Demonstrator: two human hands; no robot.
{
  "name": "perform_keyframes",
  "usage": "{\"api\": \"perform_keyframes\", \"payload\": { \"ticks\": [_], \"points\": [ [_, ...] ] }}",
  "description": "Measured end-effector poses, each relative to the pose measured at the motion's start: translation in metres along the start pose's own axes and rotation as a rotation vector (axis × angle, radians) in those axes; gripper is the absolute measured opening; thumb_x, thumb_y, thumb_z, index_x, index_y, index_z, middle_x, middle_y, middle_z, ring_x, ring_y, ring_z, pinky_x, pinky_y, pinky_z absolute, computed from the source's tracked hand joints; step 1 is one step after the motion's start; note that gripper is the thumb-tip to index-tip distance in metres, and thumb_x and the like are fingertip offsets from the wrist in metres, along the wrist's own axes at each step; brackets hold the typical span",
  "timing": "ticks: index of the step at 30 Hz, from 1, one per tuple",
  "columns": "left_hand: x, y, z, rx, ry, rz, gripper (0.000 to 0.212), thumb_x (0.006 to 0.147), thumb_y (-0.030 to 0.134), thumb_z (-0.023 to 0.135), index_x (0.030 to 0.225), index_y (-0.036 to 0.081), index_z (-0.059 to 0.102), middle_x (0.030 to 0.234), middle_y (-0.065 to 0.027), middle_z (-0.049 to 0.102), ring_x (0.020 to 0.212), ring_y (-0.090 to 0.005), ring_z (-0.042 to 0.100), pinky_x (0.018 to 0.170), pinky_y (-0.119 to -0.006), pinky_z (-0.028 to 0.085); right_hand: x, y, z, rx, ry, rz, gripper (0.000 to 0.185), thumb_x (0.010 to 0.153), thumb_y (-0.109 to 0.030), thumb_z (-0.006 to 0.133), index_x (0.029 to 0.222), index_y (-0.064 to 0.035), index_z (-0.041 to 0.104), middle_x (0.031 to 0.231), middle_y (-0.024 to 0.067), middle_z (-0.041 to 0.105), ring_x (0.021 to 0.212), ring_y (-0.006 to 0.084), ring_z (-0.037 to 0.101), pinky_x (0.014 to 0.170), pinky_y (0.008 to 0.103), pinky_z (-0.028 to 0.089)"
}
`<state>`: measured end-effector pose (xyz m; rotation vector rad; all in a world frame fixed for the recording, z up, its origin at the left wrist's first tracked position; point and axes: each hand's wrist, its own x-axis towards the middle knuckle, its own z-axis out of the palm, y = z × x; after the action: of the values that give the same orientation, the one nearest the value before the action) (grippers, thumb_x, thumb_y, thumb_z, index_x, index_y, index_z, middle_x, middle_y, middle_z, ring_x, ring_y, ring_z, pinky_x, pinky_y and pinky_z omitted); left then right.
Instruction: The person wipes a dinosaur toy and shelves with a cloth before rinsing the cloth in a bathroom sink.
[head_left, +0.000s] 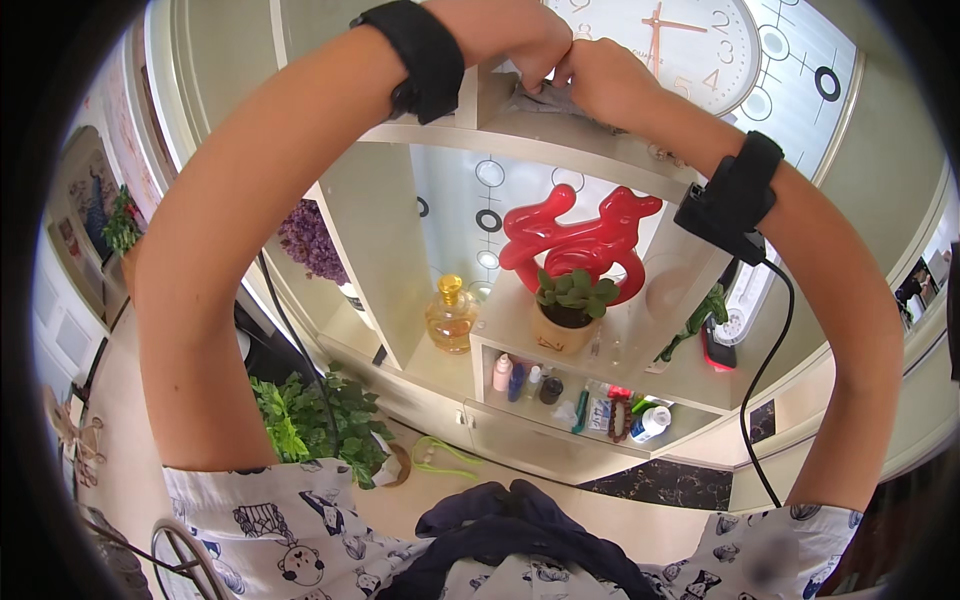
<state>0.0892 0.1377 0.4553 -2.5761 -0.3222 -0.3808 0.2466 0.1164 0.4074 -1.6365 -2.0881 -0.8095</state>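
Both my hands meet high up, at the upper shelf of a white display cabinet (420, 135). A crumpled grey cloth (555, 99) lies on that shelf beneath them. The bent fingers of my left hand (536, 49) pinch at the cloth. Curled against it is my right hand (611, 79), beside the cloth's right end; its fingertips are hidden, so its grip does not show. A round white wall clock (694, 52) with rose-gold hands is just behind my right hand. Small shiny ornaments (664, 154) sit on the shelf below my right wrist.
Below stand a red balloon-animal-style figurine (592, 232), a potted succulent (566, 319) and a yellow-capped glass bottle (450, 319). Several small bottles (525, 381) fill a lower compartment. A green horse figurine (701, 315) is at right. Cables (772, 352) hang from my wrist straps. A leafy plant (330, 412) stands lower left.
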Motion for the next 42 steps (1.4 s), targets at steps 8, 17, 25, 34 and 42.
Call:
{"api": "perform_keyframes", "payload": {
  "ticks": [8,17,25,34,42],
  "points": [
    [0.015,0.000,0.001,-0.118,-0.344,-0.058,0.020,0.063,0.018,0.060,0.076,0.002,0.061,0.068,-0.0171,0.057,0.062,-0.0295,0.052,0.061,-0.033,0.042,0.026,0.004,-0.033,0.046,-0.606,-0.077,0.045,0.059,-0.001,0.061,0.104,-0.0023,0.059,0.098,0.0124,0.060,0.089,0.0226,0.056,0.078,0.0290,0.045],
    [0.011,-0.008,0.012,-0.115,-0.309,-0.083,0.018,0.064,0.014,0.058,0.077,0.002,0.060,0.067,-0.0170,0.054,0.060,-0.0281,0.048,0.061,-0.033,0.040,0.023,0.008,-0.019,0.028,-0.525,-0.045,0.040,0.058,0.003,0.062,0.098,-0.0020,0.062,0.096,0.0113,0.061,0.087,0.0223,0.057,0.078,0.0293,0.044],
    [-0.023,0.013,0.002,-0.216,-0.057,0.129,0.017,0.069,0.009,0.053,0.083,0.000,0.058,0.071,-0.0188,0.056,0.063,-0.0284,0.051,0.061,-0.032,0.041,0.002,-0.021,-0.050,0.156,-0.493,0.059,0.013,0.068,-0.003,0.055,0.076,0.0051,0.061,0.065,0.0136,0.061,0.061,0.0203,0.060,0.056,0.0308,0.046],
    [-0.008,0.019,0.001,-0.219,-0.278,0.173,0.017,0.066,0.007,0.057,0.080,-0.003,0.058,0.072,-0.0162,0.059,0.064,-0.0287,0.054,0.060,-0.033,0.042,-0.026,-0.037,-0.069,0.344,-0.530,0.153,0.014,0.068,-0.004,0.059,0.080,0.0024,0.062,0.065,0.0115,0.061,0.058,0.0159,0.060,0.055,0.0273,0.048],
    [-0.025,0.018,0.014,-0.184,-0.090,0.119,0.015,0.066,0.009,0.059,0.076,-0.002,0.057,0.071,-0.0190,0.058,0.063,-0.0331,0.056,0.057,-0.037,0.044,-0.031,-0.028,-0.036,0.322,-0.294,-0.011,0.031,0.068,0.002,0.056,0.096,-0.0079,0.064,0.082,0.0108,0.060,0.066,0.0149,0.053,0.063,0.0270,0.045]
  ]
}}
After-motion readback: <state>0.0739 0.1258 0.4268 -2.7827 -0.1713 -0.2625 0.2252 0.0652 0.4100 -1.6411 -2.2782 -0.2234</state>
